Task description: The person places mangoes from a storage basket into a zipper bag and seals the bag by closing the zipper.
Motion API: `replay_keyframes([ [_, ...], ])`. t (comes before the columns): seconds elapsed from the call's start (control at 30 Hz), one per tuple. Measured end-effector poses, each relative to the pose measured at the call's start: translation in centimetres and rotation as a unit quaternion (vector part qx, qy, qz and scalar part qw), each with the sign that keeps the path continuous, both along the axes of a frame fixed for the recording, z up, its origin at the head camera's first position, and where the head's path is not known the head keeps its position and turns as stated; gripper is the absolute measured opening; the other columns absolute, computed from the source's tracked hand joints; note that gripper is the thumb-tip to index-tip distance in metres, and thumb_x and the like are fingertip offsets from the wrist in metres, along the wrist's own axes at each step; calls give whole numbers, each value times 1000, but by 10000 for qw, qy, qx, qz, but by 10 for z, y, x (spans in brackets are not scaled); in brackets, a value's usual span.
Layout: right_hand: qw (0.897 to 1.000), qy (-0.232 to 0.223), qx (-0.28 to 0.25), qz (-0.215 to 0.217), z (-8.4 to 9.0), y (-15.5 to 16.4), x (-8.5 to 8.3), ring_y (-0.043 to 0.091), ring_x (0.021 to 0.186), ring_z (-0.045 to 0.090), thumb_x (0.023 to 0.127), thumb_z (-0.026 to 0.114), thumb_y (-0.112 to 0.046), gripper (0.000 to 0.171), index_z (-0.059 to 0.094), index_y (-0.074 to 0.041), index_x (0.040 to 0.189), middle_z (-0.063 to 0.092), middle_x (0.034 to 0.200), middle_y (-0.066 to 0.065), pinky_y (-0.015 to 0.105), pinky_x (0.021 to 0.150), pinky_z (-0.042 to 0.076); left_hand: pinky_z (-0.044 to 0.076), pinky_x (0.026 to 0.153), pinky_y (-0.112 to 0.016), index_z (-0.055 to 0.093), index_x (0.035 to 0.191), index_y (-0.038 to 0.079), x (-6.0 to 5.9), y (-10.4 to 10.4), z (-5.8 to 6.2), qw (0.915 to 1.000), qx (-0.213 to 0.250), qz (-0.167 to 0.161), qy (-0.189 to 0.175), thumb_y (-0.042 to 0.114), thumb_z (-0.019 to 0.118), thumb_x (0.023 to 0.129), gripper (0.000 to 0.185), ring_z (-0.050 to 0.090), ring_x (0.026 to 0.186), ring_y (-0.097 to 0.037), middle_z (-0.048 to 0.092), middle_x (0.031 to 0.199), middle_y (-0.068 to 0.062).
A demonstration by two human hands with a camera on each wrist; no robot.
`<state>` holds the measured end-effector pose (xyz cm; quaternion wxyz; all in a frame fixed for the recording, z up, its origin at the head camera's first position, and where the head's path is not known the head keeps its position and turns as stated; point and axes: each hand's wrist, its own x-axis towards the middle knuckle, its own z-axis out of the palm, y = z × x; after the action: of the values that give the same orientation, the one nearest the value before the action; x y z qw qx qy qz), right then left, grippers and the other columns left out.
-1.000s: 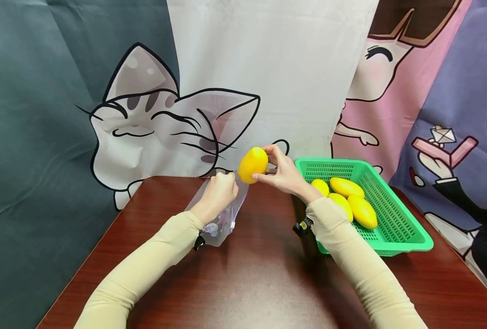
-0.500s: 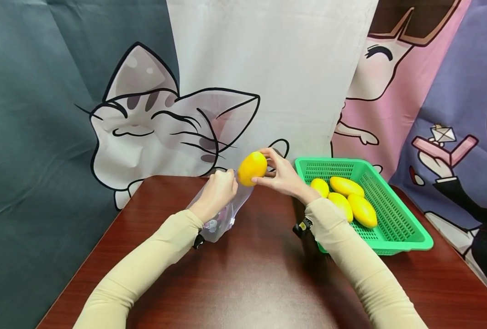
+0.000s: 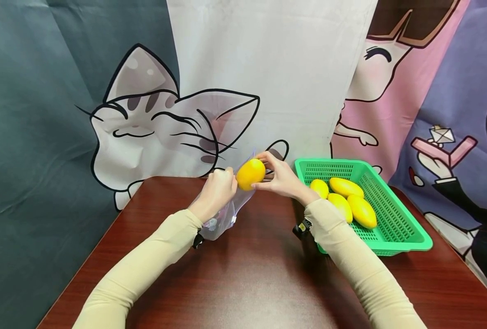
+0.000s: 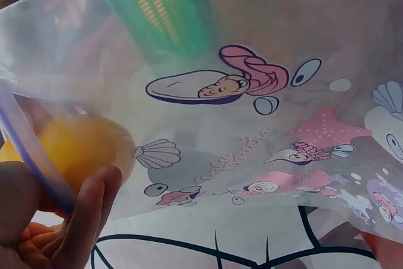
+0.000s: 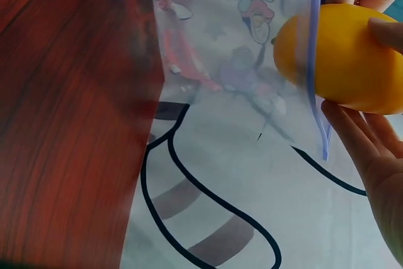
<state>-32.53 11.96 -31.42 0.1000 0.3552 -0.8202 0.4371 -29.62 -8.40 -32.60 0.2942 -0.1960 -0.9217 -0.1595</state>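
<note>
My right hand (image 3: 282,178) grips a yellow mango (image 3: 250,174) between thumb and fingers. A translucent zip bag (image 3: 228,212) with sea-creature prints hangs from my left hand (image 3: 216,189), whose fingers pinch its edge near the mouth. In the right wrist view, one end of the mango (image 5: 352,58) has passed the purple zip strip (image 5: 312,61) into the bag, while the other end is still outside. Through the bag film in the left wrist view, the mango (image 4: 88,149) shows just inside the opening. Part of the bag is hidden behind my left hand.
On the right of the brown table (image 3: 243,283) stands a green plastic basket (image 3: 404,228) with several yellow mangoes (image 3: 362,211) in it. A cartoon-printed cloth (image 3: 293,68) hangs behind the table's far edge.
The mango in my right hand has come down slightly and moved a little left, into the bag's mouth. My left hand has barely moved. The basket stays in place.
</note>
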Motion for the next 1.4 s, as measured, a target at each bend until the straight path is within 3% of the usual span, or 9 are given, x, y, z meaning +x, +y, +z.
replay_keyframes([
  [0.17,9998,2,48,167,-1,1,-2,22,108,62,69,84,-17,62,48,-12,119,59,116,6,31,80,55,54,54,-41,54,74,-1,1,-1,1,10000,87,-21,10,9,53,89,18,65,61,-37,60,65,-17],
  [0.5,9987,330,296,270,0,-5,7,30,106,62,65,83,-1,60,50,2,115,60,112,15,42,79,55,54,52,-42,54,79,-1,1,-2,-2,9998,186,-23,36,9,52,90,14,66,61,-37,59,63,-17],
  [0.7,9970,396,628,238,-5,-5,0,19,106,61,65,86,-10,59,54,-9,114,60,112,4,29,80,55,54,53,-41,52,77,0,1,-3,1,9995,273,-96,96,9,50,90,16,66,62,-37,56,59,-16],
  [0.83,9951,520,792,297,-7,-5,-4,16,105,60,65,86,-14,58,55,-12,114,61,111,0,27,80,55,54,52,-40,52,77,1,0,-4,3,9994,288,-117,158,9,51,91,16,65,60,-37,55,58,-15],
  [1.1,9967,234,454,626,-5,-6,-5,24,106,63,70,80,1,45,57,-8,109,65,110,8,38,84,54,52,50,-40,51,77,0,-1,-5,2,9991,339,-148,186,8,51,90,16,64,58,-38,51,54,-14],
  [1.4,9953,533,563,581,4,1,4,28,103,64,76,75,1,31,65,-4,104,66,111,13,42,85,53,51,47,-39,50,78,0,-1,-6,5,9987,468,-114,184,8,50,92,16,65,58,-36,54,56,-17],
])
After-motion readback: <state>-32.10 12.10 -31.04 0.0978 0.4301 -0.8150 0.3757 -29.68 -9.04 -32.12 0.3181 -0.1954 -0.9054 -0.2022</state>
